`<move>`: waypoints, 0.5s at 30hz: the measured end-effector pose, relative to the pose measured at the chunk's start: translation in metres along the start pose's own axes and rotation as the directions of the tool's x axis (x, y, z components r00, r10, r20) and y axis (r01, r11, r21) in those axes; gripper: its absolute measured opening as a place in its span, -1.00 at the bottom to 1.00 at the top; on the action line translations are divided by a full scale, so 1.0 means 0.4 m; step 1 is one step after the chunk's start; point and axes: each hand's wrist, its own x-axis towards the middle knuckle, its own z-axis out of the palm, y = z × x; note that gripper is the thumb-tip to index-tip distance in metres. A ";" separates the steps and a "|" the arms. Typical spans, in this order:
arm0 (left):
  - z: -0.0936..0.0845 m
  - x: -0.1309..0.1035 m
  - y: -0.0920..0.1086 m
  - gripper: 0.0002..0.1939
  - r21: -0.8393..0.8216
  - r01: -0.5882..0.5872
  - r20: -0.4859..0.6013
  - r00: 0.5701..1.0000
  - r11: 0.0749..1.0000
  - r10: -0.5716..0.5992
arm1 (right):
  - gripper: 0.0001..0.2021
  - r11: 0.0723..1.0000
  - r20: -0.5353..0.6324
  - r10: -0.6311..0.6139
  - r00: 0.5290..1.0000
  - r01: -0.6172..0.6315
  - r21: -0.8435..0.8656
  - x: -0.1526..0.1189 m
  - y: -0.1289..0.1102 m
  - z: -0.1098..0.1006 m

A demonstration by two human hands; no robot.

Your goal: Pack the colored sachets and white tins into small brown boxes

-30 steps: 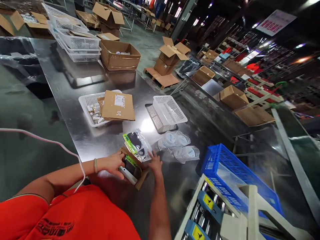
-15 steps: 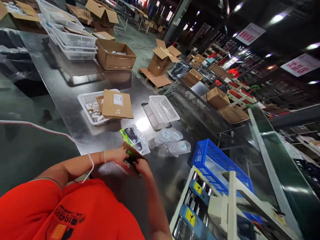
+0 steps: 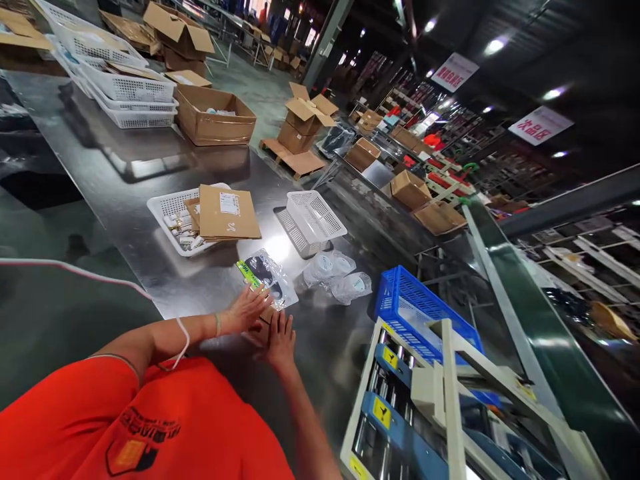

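My left hand (image 3: 246, 311) lies flat with its fingers stretched out on a small brown cardboard piece (image 3: 267, 316) on the metal table. Beside it, the spread fingers of my right hand (image 3: 281, 341) press on the same cardboard, most of which the hands cover. Just beyond my left fingertips is a clear plastic packet (image 3: 276, 275) with dark contents and a lime-green printed label. Farther right, several clear bags (image 3: 327, 267) with round white items rest on the table.
A white basket (image 3: 155, 210) carries small bottles and a flat cardboard sheet (image 3: 230, 217). Another white basket (image 3: 320, 223) stands to its right. At right are a blue crate (image 3: 425, 313) and a roller conveyor (image 3: 383, 400). Stacked baskets (image 3: 125, 87) and an open carton (image 3: 215, 130) stand far left.
Both hands have gone from gripping a raised brown cardboard piece with a green-printed part to lying flat on cardboard on the table. The view has turned slightly right.
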 end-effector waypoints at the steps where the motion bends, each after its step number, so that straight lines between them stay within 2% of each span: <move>1: -0.005 0.004 -0.009 -0.13 0.004 0.000 -0.001 1.000 1.000 0.000 | 0.23 1.000 -0.013 0.015 1.000 -0.016 -0.005 -0.004 -0.005 0.025; 4: -0.010 0.004 -0.044 -0.04 0.001 -0.013 0.039 0.999 1.000 0.013 | 0.05 0.999 -0.115 -0.012 0.993 0.015 0.029 -0.008 0.009 0.058; 6: 0.001 -0.002 -0.060 0.14 -0.007 -0.064 0.095 0.993 0.998 0.064 | 0.00 0.998 -0.154 -0.042 0.987 0.050 0.048 -0.022 0.037 0.070; 8: 0.027 -0.007 -0.055 0.33 -0.017 -0.142 0.156 0.977 0.990 0.143 | -0.02 0.998 -0.164 -0.041 0.986 0.049 0.046 -0.055 0.072 0.092; 12: 0.097 0.010 0.016 0.48 -0.037 -0.263 0.259 0.929 0.964 0.264 | -0.07 0.997 -0.182 0.077 0.980 -0.073 0.026 -0.154 0.143 0.156; 15: 0.133 0.034 0.074 0.53 -0.059 -0.329 0.268 0.904 0.943 0.332 | -0.11 0.990 -0.237 0.137 0.962 -0.128 0.050 -0.211 0.196 0.191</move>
